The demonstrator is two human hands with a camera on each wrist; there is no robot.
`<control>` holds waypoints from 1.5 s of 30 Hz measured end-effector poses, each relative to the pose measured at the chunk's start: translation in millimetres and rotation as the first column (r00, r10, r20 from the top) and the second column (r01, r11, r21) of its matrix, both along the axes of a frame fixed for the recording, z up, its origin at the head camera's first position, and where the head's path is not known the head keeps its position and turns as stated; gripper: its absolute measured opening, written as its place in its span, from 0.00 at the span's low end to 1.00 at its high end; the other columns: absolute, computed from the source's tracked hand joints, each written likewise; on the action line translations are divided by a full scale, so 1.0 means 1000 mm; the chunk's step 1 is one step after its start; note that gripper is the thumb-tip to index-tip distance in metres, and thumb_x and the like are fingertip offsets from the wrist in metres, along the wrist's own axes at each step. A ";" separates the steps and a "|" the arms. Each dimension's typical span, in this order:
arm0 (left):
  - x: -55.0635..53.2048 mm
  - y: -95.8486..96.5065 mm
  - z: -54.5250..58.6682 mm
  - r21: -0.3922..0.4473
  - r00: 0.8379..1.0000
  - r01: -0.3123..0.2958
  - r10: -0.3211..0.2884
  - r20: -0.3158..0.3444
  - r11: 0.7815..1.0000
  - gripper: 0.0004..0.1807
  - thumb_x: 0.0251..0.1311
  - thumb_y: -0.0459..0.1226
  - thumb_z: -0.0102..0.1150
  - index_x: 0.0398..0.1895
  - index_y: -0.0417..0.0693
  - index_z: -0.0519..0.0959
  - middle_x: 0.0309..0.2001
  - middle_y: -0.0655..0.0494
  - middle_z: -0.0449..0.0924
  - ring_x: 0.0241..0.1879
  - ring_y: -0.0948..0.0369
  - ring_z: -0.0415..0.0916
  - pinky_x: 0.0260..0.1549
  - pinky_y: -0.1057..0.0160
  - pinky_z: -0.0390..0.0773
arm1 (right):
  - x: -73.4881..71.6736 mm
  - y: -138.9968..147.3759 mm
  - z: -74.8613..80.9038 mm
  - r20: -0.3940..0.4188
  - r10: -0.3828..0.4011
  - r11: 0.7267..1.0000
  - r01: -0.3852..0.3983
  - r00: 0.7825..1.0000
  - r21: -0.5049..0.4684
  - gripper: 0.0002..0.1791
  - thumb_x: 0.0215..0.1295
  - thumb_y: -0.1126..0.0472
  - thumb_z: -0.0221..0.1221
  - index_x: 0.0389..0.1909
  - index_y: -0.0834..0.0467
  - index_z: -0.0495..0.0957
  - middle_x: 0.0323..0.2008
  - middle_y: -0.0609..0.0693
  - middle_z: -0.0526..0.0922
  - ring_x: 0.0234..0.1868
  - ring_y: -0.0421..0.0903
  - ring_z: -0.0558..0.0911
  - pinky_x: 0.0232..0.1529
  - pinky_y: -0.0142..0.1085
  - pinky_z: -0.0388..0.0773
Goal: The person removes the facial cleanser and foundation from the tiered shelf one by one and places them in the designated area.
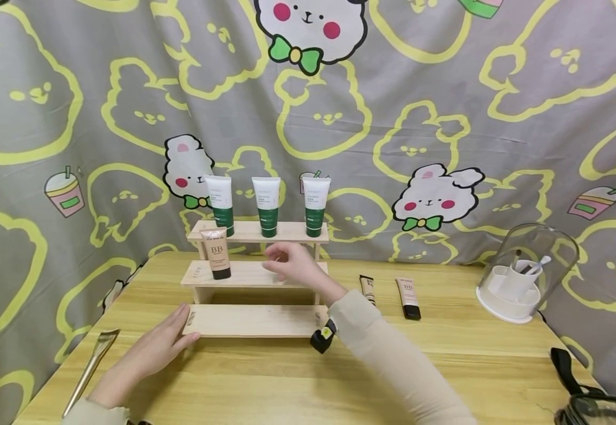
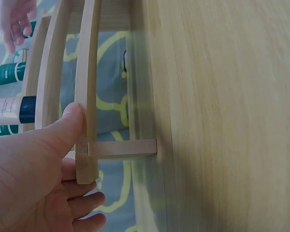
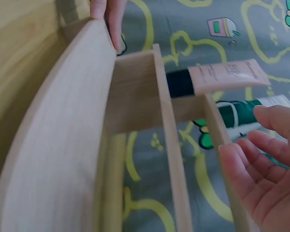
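A three-tier wooden shelf (image 1: 257, 321) stands on the table. My left hand (image 1: 160, 344) grips the left end of its lowest board; in the left wrist view the thumb lies along the front edge and the fingers are behind it. My right hand (image 1: 296, 265) hovers by the middle tier, fingers loosely bent and holding nothing. A beige BB cream tube (image 1: 216, 254) stands cap-down on the left of that tier. Along the top tier stand three white-and-green tubes: left (image 1: 220, 203), middle (image 1: 267, 206) and right (image 1: 315, 206).
Right of the shelf lie a small striped tube (image 1: 367, 288) and another BB cream tube (image 1: 408, 298). A white organizer with a clear dome (image 1: 515, 283) stands at the back right. A gold flat-ended tool (image 1: 91, 366) lies at the left. Dark-strapped goggles (image 1: 600, 408) sit front right.
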State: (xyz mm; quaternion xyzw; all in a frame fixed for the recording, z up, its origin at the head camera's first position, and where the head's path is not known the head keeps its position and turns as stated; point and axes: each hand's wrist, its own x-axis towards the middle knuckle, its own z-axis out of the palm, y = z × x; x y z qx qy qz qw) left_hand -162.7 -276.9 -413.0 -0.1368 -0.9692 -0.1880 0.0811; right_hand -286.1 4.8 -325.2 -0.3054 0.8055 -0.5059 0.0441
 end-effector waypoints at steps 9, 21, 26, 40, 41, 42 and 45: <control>-0.002 0.000 0.001 0.008 1.000 -0.002 0.002 0.023 1.000 0.40 0.64 0.50 0.49 0.63 0.23 0.56 0.64 0.28 0.53 0.62 0.37 0.53 0.58 0.41 0.55 | -0.002 -0.038 -0.013 0.136 -0.028 0.995 0.041 0.990 -0.093 0.13 0.58 0.63 0.62 0.44 0.64 0.78 0.33 0.49 0.77 0.29 0.42 0.77 0.25 0.34 0.80; 0.000 0.001 0.002 0.008 1.000 -0.004 0.004 0.016 1.000 0.39 0.64 0.49 0.50 0.62 0.22 0.56 0.63 0.27 0.54 0.61 0.36 0.54 0.57 0.41 0.57 | -0.003 -0.071 -0.016 0.145 -0.033 0.984 0.057 0.989 -0.170 0.17 0.58 0.63 0.63 0.47 0.63 0.76 0.32 0.47 0.77 0.28 0.50 0.80 0.21 0.33 0.80; 0.000 0.001 0.003 0.008 1.000 -0.003 0.003 0.026 1.000 0.39 0.64 0.50 0.50 0.63 0.22 0.56 0.63 0.27 0.53 0.61 0.36 0.54 0.57 0.41 0.57 | 0.001 -0.080 -0.017 0.170 -0.055 0.979 0.086 0.984 -0.183 0.18 0.56 0.63 0.64 0.48 0.61 0.76 0.33 0.47 0.76 0.27 0.43 0.78 0.23 0.34 0.80; 0.000 0.000 -0.001 0.011 1.000 0.000 0.000 0.018 1.000 0.40 0.64 0.50 0.50 0.62 0.22 0.57 0.63 0.27 0.54 0.61 0.36 0.55 0.56 0.40 0.58 | 0.002 -0.090 -0.024 0.157 -0.109 0.984 0.128 0.982 -0.123 0.15 0.58 0.62 0.63 0.46 0.58 0.77 0.32 0.44 0.76 0.21 0.43 0.78 0.20 0.31 0.78; 0.000 -0.001 -0.001 0.010 1.000 0.000 0.000 0.015 1.000 0.40 0.64 0.50 0.50 0.62 0.22 0.57 0.63 0.27 0.54 0.61 0.36 0.55 0.56 0.40 0.58 | 0.002 -0.091 -0.024 0.155 -0.115 0.983 0.135 0.981 -0.123 0.14 0.58 0.62 0.63 0.45 0.58 0.78 0.31 0.45 0.76 0.21 0.42 0.78 0.20 0.31 0.78; -0.001 -0.001 -0.001 0.011 1.000 0.000 0.000 0.015 1.000 0.39 0.64 0.50 0.50 0.62 0.22 0.57 0.63 0.27 0.54 0.61 0.36 0.55 0.56 0.40 0.58 | 0.001 -0.091 -0.024 0.154 -0.120 0.982 0.140 0.981 -0.125 0.13 0.58 0.62 0.63 0.44 0.58 0.78 0.31 0.45 0.76 0.20 0.42 0.78 0.20 0.31 0.78; -0.001 -0.001 -0.001 0.012 1.000 -0.001 0.001 0.013 1.000 0.39 0.64 0.50 0.50 0.62 0.22 0.57 0.63 0.27 0.54 0.61 0.36 0.55 0.56 0.40 0.58 | 0.001 -0.091 -0.024 0.157 -0.129 0.981 0.149 0.979 -0.126 0.11 0.58 0.63 0.63 0.42 0.59 0.78 0.30 0.45 0.76 0.20 0.42 0.77 0.19 0.31 0.78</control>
